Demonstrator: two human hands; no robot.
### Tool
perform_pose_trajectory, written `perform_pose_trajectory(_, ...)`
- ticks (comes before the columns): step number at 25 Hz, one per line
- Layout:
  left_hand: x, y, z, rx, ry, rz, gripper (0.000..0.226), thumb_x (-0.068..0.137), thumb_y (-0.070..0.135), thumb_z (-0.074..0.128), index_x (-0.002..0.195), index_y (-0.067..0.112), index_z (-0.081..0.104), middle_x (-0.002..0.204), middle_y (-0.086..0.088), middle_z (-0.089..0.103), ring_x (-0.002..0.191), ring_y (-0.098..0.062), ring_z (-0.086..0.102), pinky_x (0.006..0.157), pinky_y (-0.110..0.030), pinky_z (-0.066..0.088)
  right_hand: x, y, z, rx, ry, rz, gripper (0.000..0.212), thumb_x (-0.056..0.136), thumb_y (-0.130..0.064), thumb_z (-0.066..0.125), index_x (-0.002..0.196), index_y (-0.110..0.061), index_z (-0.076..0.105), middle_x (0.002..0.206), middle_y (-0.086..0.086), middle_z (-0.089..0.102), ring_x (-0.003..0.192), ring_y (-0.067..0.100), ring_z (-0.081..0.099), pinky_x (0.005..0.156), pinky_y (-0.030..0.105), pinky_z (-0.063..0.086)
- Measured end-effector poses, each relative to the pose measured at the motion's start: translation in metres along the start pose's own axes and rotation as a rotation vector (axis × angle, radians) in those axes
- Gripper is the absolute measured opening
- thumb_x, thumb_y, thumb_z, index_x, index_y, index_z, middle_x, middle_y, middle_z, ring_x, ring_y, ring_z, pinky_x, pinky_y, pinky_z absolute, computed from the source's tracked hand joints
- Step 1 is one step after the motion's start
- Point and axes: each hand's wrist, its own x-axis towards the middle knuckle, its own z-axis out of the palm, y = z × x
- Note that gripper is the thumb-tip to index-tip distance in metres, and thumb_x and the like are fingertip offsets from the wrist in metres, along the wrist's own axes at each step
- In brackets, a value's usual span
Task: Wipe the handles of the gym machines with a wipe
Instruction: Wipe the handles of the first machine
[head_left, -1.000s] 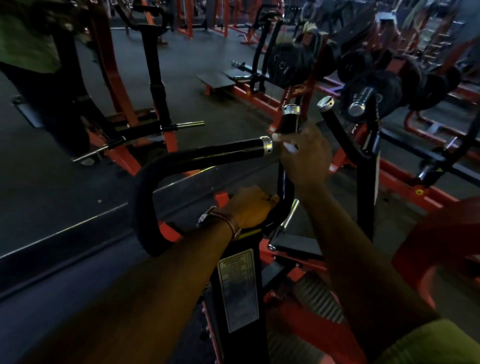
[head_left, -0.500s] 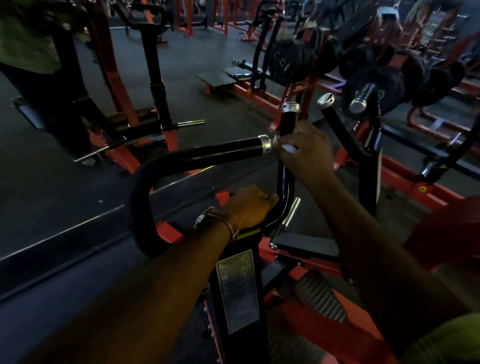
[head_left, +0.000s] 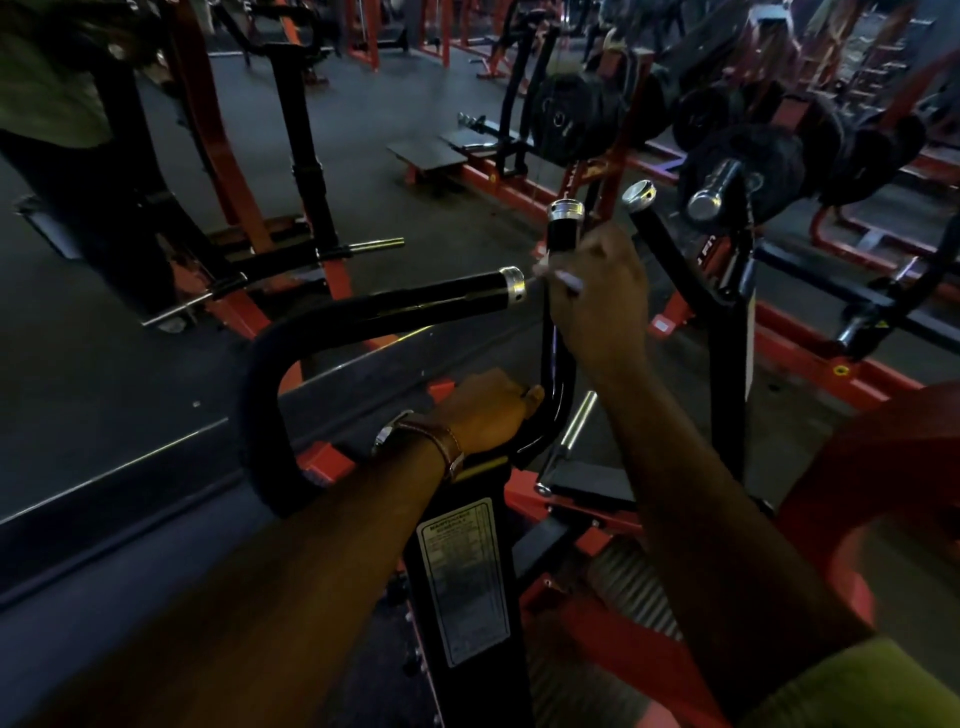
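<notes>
Wipe (head_left: 563, 278): small pale scrap, centre of the frame, slightly right. It is held in the right hand (head_left: 597, 306) and shows only as a white edge poking out at the fingers (head_left: 576, 260). The right fingers are curled, wrapped round the upright handle (head_left: 563, 228) with the wipe pinched against its black grip, just below the silver end cap.

Horizontal handle (head_left: 441, 296): black grip with silver cap, pointing right; its cap sits just beside the wipe, though contact cannot be told. It curves down on the left into a black U-shaped bar (head_left: 260, 405).

Left hand (head_left: 488, 410): below centre, fingers curled round the lower bend of the same bar where the upright handle rises; thumb tip visible on the right side. A watch with a brown strap (head_left: 447, 447) is on that wrist.

Below the left hand: black post carrying a white printed label (head_left: 462, 577); text is unreadable. A third handle (head_left: 660, 234), angled, with silver cap, stands right of the right hand, apart from it.

Surroundings: red frames, black weight plates (head_left: 566, 119) at the upper right, a chrome peg (head_left: 714, 195) beside them, dark floor (head_left: 130, 374) at the left. Yellow-green sleeve (head_left: 857, 691) in the lower right corner. Lighting is dim.
</notes>
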Motion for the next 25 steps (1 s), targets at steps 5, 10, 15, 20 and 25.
perform_pose_trajectory(5, -0.004, 0.003, -0.002, 0.026, -0.02, 0.007, 0.048, 0.106, 0.036, 0.042, 0.084, 0.003, 0.069, 0.069, -0.002, 0.062, 0.06, -0.012, 0.057, 0.061, -0.028, 0.045, 0.045, 0.01, 0.012, -0.105, 0.145, -0.21, 0.011, 0.09, -0.012, 0.064, 0.085, -0.006, 0.073, 0.102, 0.008, 0.066, 0.094, 0.017, 0.06, 0.077, 0.007, 0.034)
perform_pose_trajectory(10, -0.003, 0.004, -0.002, 0.013, -0.003, -0.017, 0.045, 0.105, 0.039, 0.043, 0.097, 0.006, 0.072, 0.091, -0.009, 0.072, 0.078, -0.018, 0.065, 0.068, -0.027, 0.047, 0.06, 0.008, 0.014, 0.059, -0.028, -0.141, 0.013, 0.093, -0.009, 0.057, 0.084, -0.011, 0.066, 0.091, 0.004, 0.064, 0.085, 0.012, 0.058, 0.077, 0.012, 0.044)
perform_pose_trajectory(15, -0.007, 0.007, -0.001, 0.048, 0.027, -0.001, 0.042, 0.106, 0.037, 0.042, 0.102, 0.007, 0.071, 0.107, -0.012, 0.071, 0.101, -0.026, 0.067, 0.077, -0.027, 0.045, 0.054, -0.01, 0.019, 0.496, 0.143, 0.402, 0.03, 0.097, -0.017, 0.06, 0.067, -0.018, 0.06, 0.064, 0.003, 0.06, 0.056, 0.008, 0.062, 0.052, 0.021, 0.048)
perform_pose_trajectory(20, -0.005, 0.009, -0.002, 0.073, 0.006, -0.006, 0.041, 0.107, 0.034, 0.041, 0.106, 0.007, 0.072, 0.108, -0.012, 0.071, 0.1, -0.027, 0.067, 0.08, -0.029, 0.046, 0.046, -0.01, 0.02, -0.066, 0.108, -0.071, 0.011, 0.091, -0.01, 0.062, 0.094, -0.008, 0.073, 0.099, 0.005, 0.069, 0.087, 0.008, 0.059, 0.068, 0.005, 0.036)
perform_pose_trajectory(25, -0.004, 0.006, -0.001, 0.114, 0.049, 0.002, 0.04, 0.105, 0.034, 0.044, 0.106, 0.005, 0.072, 0.106, -0.011, 0.071, 0.099, -0.025, 0.067, 0.082, -0.029, 0.048, 0.064, -0.009, 0.022, 0.226, 0.039, 0.334, 0.033, 0.1, -0.032, 0.047, 0.075, -0.021, 0.066, 0.079, 0.006, 0.071, 0.072, 0.016, 0.068, 0.071, 0.04, 0.058)
